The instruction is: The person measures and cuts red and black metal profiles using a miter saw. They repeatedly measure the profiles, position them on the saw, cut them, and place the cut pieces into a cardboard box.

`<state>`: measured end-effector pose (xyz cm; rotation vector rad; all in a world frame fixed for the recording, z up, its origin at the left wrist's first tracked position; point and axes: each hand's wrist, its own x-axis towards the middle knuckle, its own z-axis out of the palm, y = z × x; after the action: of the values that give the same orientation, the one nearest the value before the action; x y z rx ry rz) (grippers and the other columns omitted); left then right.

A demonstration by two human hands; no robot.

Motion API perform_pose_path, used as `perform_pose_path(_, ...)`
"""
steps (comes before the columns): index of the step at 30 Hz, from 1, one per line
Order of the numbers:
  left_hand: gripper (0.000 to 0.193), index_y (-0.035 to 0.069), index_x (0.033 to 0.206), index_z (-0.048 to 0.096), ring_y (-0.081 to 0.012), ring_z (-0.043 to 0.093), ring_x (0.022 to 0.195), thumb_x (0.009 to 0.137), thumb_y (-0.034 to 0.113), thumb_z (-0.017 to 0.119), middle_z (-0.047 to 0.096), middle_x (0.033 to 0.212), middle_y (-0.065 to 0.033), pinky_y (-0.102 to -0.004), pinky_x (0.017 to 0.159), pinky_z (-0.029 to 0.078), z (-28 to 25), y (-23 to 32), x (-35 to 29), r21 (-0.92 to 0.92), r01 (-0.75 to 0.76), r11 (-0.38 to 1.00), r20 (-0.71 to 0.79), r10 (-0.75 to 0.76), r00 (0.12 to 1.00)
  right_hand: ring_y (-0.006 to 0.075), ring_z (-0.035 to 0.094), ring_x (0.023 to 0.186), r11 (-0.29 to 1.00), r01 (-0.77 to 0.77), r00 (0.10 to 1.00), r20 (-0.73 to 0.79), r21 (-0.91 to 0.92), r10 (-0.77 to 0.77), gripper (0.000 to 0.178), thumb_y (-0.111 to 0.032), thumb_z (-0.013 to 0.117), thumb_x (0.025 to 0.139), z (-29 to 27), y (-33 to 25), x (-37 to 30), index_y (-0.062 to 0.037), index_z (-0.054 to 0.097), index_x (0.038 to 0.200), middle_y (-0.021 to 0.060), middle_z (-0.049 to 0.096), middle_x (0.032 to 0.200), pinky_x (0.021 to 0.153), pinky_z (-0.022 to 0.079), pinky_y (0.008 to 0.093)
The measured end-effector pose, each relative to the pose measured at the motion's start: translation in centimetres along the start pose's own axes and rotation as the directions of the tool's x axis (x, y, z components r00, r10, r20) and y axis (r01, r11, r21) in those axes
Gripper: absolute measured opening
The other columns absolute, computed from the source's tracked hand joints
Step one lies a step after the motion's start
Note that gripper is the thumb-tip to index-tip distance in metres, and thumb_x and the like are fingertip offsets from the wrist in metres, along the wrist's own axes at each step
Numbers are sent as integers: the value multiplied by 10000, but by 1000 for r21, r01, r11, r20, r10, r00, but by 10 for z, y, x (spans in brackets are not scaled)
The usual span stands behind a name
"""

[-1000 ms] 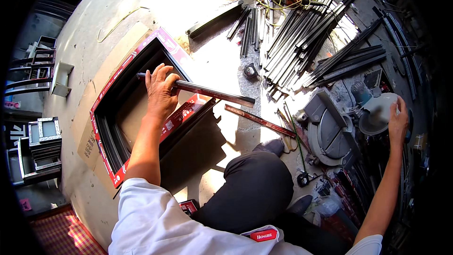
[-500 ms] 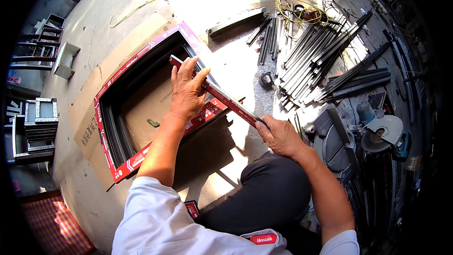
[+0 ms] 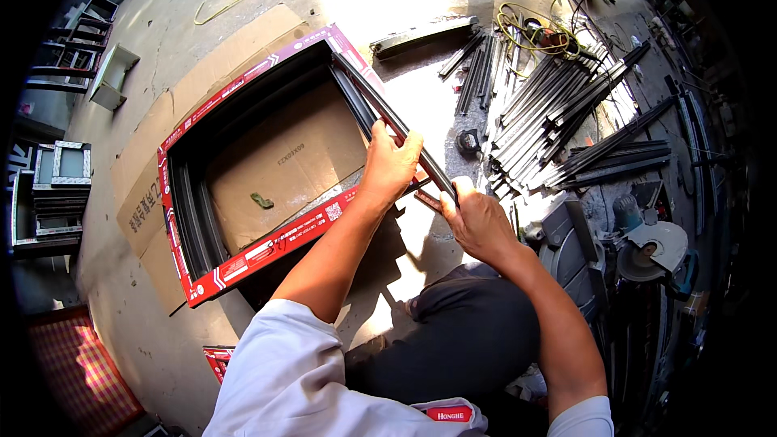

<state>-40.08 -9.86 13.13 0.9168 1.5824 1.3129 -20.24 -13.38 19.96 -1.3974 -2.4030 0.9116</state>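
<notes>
On flattened cardboard lies a rectangular window frame [image 3: 267, 249] of black profile, its faces covered in red printed film. A long dark profile strip [image 3: 374, 100] runs along the frame's right side, its far end at the far right corner. My left hand [image 3: 388, 168] is closed around the strip's middle, beside the frame's near right corner. Further down, my right hand [image 3: 479, 225] grips the strip's near end, clear of the frame. My right fingers are partly hidden behind the strip and the hand itself.
Loose dark profile strips [image 3: 558, 105] are heaped at the right, with a yellow cable [image 3: 510, 20] over them. A tape measure [image 3: 468, 142] lies between heap and frame. A circular saw [image 3: 647, 251] stands at the right. Cardboard [image 3: 283, 133] shows inside the frame.
The strip has turned from lying across the frame's inside to running along its right side. My left hand has moved right and nearer to my right hand.
</notes>
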Motion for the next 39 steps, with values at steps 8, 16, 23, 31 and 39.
perform_pose_path(8,381,-81,1195,611,-218,665,863,1033,263,587,711,953,-136,-381,815,541,-27,-32,53,-69,-56,996,-141,46,989,309,718,793,995,-1,996,87,97,-7,413,-296,702,995,4,11,-13,-4,662,1285,151,727,885,741,551,417)
perform_pose_path(16,254,-24,970,694,-99,569,725,1006,203,586,649,842,-3,-285,667,465,-57,-49,100,-151,-13,988,-162,-12,987,201,688,742,969,-123,992,64,214,112,295,-246,694,1013,16,28,-28,-24,700,1208,101,717,854,703,541,354)
perform_pose_path(23,249,-17,931,700,-97,560,690,983,193,578,646,807,5,-292,633,444,-57,-48,117,-139,-53,989,-180,27,983,281,698,823,956,-166,983,121,241,140,314,-259,661,1015,17,29,-29,-24,676,1223,149,715,928,766,548,400)
perform_pose_path(31,280,0,951,704,-88,539,691,1034,244,594,640,805,9,-295,622,432,-46,-56,117,-75,-65,995,-204,48,978,329,714,848,948,-177,981,125,263,149,336,-265,662,999,14,32,-34,-18,674,1227,179,716,946,789,556,427)
perform_pose_path(39,314,-12,944,704,-112,571,672,1048,258,584,663,799,-7,-300,624,457,-48,-61,125,51,-40,998,-225,51,973,324,723,828,931,-190,980,114,313,162,310,-257,666,999,12,34,-38,-8,681,1183,172,727,930,773,559,422)
